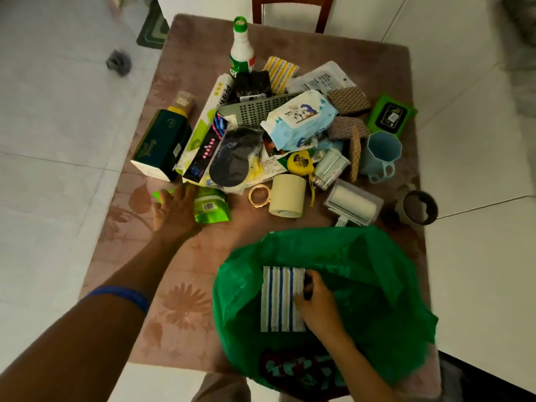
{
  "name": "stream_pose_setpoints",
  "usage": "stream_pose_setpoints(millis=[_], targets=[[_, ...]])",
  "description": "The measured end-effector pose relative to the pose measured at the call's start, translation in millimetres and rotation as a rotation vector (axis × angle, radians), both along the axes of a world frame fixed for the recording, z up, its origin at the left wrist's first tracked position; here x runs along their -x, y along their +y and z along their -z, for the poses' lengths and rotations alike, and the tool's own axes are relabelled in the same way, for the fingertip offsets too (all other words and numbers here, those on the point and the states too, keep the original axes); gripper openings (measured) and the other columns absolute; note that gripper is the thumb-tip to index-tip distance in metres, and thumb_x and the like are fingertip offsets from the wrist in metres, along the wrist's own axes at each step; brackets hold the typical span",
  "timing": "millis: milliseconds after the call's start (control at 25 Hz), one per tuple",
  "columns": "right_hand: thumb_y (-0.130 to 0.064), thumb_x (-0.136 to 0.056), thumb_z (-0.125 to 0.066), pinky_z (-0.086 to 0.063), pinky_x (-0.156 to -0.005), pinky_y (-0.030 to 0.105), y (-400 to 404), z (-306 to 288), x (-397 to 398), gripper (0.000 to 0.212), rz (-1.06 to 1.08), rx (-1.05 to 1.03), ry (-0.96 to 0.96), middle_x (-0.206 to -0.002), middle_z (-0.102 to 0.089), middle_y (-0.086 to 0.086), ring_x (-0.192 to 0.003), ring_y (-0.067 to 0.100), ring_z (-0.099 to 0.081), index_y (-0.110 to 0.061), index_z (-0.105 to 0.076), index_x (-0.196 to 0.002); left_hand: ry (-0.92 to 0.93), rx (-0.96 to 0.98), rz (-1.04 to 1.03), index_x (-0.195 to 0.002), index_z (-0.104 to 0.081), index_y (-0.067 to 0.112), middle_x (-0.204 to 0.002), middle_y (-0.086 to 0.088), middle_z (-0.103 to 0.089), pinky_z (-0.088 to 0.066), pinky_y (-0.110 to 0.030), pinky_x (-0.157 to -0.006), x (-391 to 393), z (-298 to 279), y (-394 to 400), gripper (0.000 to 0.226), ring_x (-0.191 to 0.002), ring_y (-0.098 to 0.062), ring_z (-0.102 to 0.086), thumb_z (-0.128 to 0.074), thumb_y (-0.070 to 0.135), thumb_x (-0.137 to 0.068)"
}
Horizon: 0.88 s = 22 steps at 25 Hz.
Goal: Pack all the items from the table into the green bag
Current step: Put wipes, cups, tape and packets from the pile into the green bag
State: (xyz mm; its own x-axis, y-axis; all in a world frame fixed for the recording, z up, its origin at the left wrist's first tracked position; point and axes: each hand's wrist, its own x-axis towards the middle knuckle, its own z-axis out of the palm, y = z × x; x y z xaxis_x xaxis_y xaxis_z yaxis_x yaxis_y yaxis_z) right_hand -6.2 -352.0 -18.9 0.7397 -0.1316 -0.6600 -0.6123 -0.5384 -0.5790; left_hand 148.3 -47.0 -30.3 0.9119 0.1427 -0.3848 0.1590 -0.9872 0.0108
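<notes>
Right hand point(317, 306) is down inside the open green bag point(377, 285), fingers curled on the edge of a blue-and-white striped cloth point(281, 300) that lies flat in the bag's mouth, and something small and dark sits pinched at the fingertips, too blurred to name. The bag sits at the near edge of the worktop point(383, 71), its rim spread wide. Left hand point(174, 211) is out across the pink floral cover, fingers fairly straight and spread, touching a bright green pouch point(210, 206) at the near left of the pile; whether it truly grips it, cannot tell. Beyond it, plenty still on the worktop: a dark green box point(161, 143), a tall bottle with a green cap point(242, 47) standing at the back, a baby-wipes pack point(298, 120) resting on a grey perforated basket point(255, 108), a yellow tape measure point(300, 162), a roll of pale tape point(287, 195) beside a gold ring point(258, 195), a lint roller point(353, 203), and a blue cup point(383, 153) on the right
</notes>
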Motion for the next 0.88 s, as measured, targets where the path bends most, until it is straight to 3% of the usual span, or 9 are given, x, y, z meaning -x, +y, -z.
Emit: stream_pose_setpoints(millis=[80,200,360,440,560,640,760,800,880], targets=[[-0.009,-0.090,-0.061,-0.051,-0.064,0.031,-8.1,-0.2,-0.6,0.038,0.106,0.087,-0.005,-0.091,-0.061,-0.004,-0.077,0.016,-0.061,-0.018,-0.048,-0.124,-0.016,-0.042,-0.017,-0.138,-0.032,0.019,-0.143,-0.012,-0.036,-0.037,-0.054,-0.095,-9.4,0.9,-0.5,0.095,-0.123,-0.044,-0.030,-0.083,0.038,-0.060],[-0.017,-0.091,-0.063,-0.044,-0.062,0.022,-19.4,-17.3,5.1,0.024,0.056,0.098,-0.077,-0.095,-0.061,-0.005,-0.084,0.013,-0.061,-0.024,-0.052,-0.111,-0.073,0.029,-0.112,-0.126,-0.043,0.019,-0.129,-0.014,-0.050,-0.039,-0.050,-0.091,-4.6,-5.8,0.3,0.083,-0.114,-0.040,-0.040,-0.081,0.046,-0.057],[-0.019,-0.090,-0.066,-0.051,-0.067,0.027,-13.6,-70.2,8.5,0.021,0.022,-0.146,-0.223,-0.094,-0.067,-0.010,-0.082,0.005,-0.063,-0.034,-0.058,-0.103,-0.288,0.603,-0.492,-0.098,-0.054,0.019,-0.088,-0.010,-0.066,-0.052,-0.043,-0.071,65.3,-77.4,-8.1,0.075,-0.080,-0.029,-0.060,-0.066,0.063,-0.038],[-0.023,-0.086,-0.071,-0.056,-0.076,0.033,-5.0,-102.1,8.1,0.033,-0.010,-0.366,-0.248,-0.103,-0.067,-0.012,-0.089,0.008,-0.065,-0.032,-0.057,-0.114,-0.322,0.831,-0.588,-0.094,-0.061,0.027,-0.084,-0.001,-0.069,-0.054,-0.037,-0.066,115.4,-128.0,-29.8,0.062,-0.073,-0.022,-0.064,-0.067,0.055,-0.039],[-0.030,-0.070,-0.081,-0.053,-0.087,0.026,5.8,-120.5,6.0,0.073,-0.160,-0.689,-0.085,-0.123,-0.064,-0.016,-0.112,0.007,-0.062,-0.029,-0.045,-0.134,-0.134,1.227,-0.430,-0.097,-0.067,0.030,-0.088,0.007,-0.074,-0.054,-0.024,-0.066,161.7,-160.2,-98.4,0.050,-0.080,-0.010,-0.069,-0.075,0.049,-0.052],[-0.030,-0.050,-0.090,-0.054,-0.081,0.028,-1.2,-110.9,5.4,0.089,0.073,-0.838,0.075,-0.113,-0.072,-0.004,-0.104,0.014,-0.068,-0.018,-0.052,-0.130,-0.012,1.384,-0.369,-0.112,-0.064,0.027,-0.107,0.009,-0.070,-0.054,-0.023,-0.077,170.0,-146.4,-138.6,0.047,-0.097,-0.007,-0.066,-0.069,0.047,-0.070],[-0.036,-0.038,-0.095,-0.056,-0.071,0.025,-40.0,-84.9,2.7,0.102,0.340,-0.635,0.008,-0.106,-0.074,0.001,-0.095,0.019,-0.070,-0.015,-0.055,-0.130,-0.153,1.095,-0.208,-0.121,-0.056,0.028,-0.121,0.011,-0.056,-0.051,-0.034,-0.089,176.9,-84.1,-154.8,0.041,-0.109,-0.005,-0.056,-0.050,0.050,-0.087],[-0.032,-0.046,-0.093,-0.055,-0.067,0.019,-53.7,-78.1,1.1,0.095,0.325,-0.528,-0.050,-0.109,-0.072,-0.002,-0.097,0.016,-0.069,-0.018,-0.053,-0.131,-0.172,0.898,-0.072,-0.120,-0.055,0.026,-0.122,0.006,-0.054,-0.050,-0.040,-0.090,179.8,-61.5,-153.9,0.040,-0.112,-0.011,-0.054,-0.048,0.048,-0.088],[-0.027,-0.061,-0.090,-0.051,-0.066,0.012,-71.2,-64.2,-4.2,0.084,0.121,-0.288,-0.114,-0.118,-0.064,-0.006,-0.099,0.007,-0.063,-0.024,-0.045,-0.132,0.017,0.469,0.155,-0.135,-0.043,0.024,-0.145,-0.006,-0.037,-0.040,-0.051,-0.101,181.9,-32.3,-155.3,0.053,-0.133,-0.028,-0.034,-0.051,0.045,-0.086]])
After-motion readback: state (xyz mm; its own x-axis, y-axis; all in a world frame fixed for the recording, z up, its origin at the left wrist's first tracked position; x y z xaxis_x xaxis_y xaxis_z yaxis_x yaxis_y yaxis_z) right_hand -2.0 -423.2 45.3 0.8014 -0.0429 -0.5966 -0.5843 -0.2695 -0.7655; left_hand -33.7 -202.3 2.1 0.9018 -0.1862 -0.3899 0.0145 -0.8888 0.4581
